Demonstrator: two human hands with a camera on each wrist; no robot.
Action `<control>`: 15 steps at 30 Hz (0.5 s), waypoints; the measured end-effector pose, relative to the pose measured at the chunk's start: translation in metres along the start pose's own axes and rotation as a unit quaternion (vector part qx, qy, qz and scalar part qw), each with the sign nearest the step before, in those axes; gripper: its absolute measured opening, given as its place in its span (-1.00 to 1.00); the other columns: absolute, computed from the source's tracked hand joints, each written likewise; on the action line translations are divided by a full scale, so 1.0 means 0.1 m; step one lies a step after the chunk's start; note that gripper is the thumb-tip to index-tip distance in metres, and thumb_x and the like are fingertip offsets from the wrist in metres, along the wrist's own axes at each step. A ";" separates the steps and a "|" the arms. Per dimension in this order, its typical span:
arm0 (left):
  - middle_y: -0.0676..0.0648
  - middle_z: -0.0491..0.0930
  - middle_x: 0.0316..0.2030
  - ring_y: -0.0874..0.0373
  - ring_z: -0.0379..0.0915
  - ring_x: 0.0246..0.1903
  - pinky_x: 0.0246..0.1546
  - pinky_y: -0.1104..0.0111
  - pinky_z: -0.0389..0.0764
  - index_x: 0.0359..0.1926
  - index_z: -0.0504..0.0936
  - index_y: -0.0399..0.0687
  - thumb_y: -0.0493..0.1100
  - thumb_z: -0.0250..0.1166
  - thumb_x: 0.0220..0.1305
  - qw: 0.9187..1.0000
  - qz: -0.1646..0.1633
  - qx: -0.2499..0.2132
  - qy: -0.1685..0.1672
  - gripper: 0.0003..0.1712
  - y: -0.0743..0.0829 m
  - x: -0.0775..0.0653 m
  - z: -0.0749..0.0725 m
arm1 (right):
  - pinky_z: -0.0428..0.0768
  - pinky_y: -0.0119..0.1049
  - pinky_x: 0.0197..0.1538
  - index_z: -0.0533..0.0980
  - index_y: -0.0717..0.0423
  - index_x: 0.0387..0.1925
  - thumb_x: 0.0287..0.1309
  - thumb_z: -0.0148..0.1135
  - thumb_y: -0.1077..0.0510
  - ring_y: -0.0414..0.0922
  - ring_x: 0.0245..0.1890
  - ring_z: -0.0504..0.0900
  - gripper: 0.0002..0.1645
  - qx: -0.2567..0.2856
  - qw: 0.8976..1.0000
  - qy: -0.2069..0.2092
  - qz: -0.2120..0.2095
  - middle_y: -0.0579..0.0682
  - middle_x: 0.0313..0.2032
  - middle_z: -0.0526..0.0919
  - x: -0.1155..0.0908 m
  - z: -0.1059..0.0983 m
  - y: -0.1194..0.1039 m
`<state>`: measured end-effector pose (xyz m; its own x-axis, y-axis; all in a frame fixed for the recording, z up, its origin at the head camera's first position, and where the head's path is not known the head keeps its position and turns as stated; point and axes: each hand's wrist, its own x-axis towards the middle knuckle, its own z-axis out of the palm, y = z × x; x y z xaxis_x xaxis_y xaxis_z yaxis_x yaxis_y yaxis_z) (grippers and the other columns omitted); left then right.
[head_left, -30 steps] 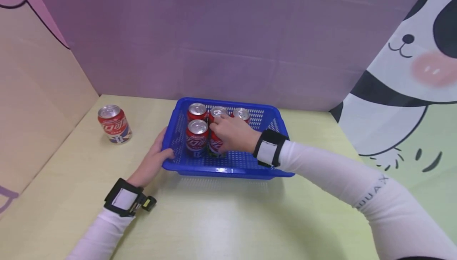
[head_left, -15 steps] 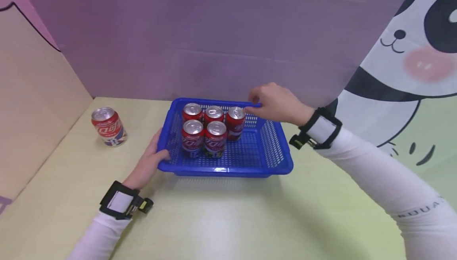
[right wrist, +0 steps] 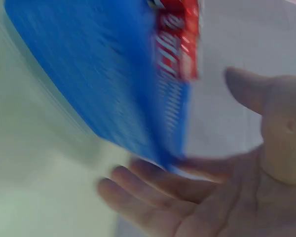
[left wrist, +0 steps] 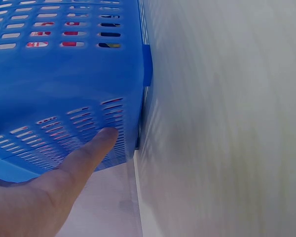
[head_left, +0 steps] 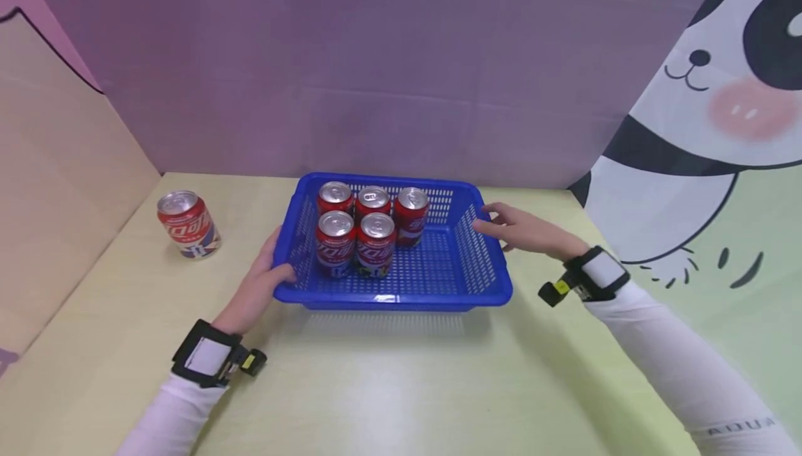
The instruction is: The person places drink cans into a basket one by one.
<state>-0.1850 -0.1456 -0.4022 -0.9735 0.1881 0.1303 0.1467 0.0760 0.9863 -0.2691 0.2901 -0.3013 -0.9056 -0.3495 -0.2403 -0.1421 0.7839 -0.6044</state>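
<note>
My left hand (head_left: 253, 289) grips the left rim of the blue plastic basket (head_left: 413, 300), thumb over the edge. In the left wrist view, a finger (left wrist: 96, 148) lies against the basket's slotted outer wall. Several red soda cans (head_left: 377, 244) stand upright in the basket's left and middle part, in two rows. My right hand (head_left: 523, 230) is at the basket's right rim, holding nothing, its fingers spread. The right wrist view is blurred, with the fingers close to the basket; whether they touch it I cannot tell.
One more red soda can (head_left: 189, 225) stands upright on the pale table (head_left: 376, 379), left of the basket. A purple backdrop (head_left: 388, 94) rises behind the table. A panda-print sheet (head_left: 664, 205) hangs at the right.
My right hand has left a front-row can in the basket, passed over the back right rim and come down to the right rim. The left hand stays on the basket.
</note>
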 end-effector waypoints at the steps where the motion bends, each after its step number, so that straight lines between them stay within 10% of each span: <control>1: -0.18 -0.10 0.51 -0.12 0.02 0.34 0.26 0.18 0.14 0.58 -0.24 0.04 -0.42 0.03 0.17 1.000 0.002 0.000 -0.001 0.03 0.00 0.00 0.00 | 0.49 0.12 0.12 -0.04 0.24 0.49 0.28 0.03 -0.40 0.23 0.19 0.42 0.09 0.027 1.000 0.005 0.005 0.36 0.27 0.33 0.02 0.08 0.04; 6: -0.19 -0.07 0.50 -0.14 0.04 0.32 0.17 0.38 0.21 0.58 -0.22 0.02 -0.42 0.02 0.17 1.000 0.008 0.000 -0.001 0.01 -0.02 0.00 0.00 | 0.31 0.20 0.24 -0.28 0.10 0.54 0.30 0.17 -0.24 0.24 0.28 0.32 0.14 0.136 0.988 0.071 0.011 0.35 0.37 0.19 0.13 0.38 0.17; 15: -0.18 -0.07 0.50 -0.13 0.04 0.32 0.21 0.25 0.18 0.58 -0.21 0.05 -0.42 0.02 0.17 1.000 0.007 0.005 0.000 0.01 -0.01 0.00 0.00 | 0.57 0.02 -0.01 0.08 0.33 0.41 0.03 0.12 0.39 0.23 0.00 0.53 -0.13 0.267 0.955 0.130 0.024 0.39 0.18 0.40 0.28 0.58 0.22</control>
<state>-0.1852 -0.1453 -0.4036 -0.9712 0.1900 0.1439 0.1621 0.0839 0.9832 -0.2744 0.2681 -0.3653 -0.9843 -0.1270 -0.1226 0.0625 0.3984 -0.9151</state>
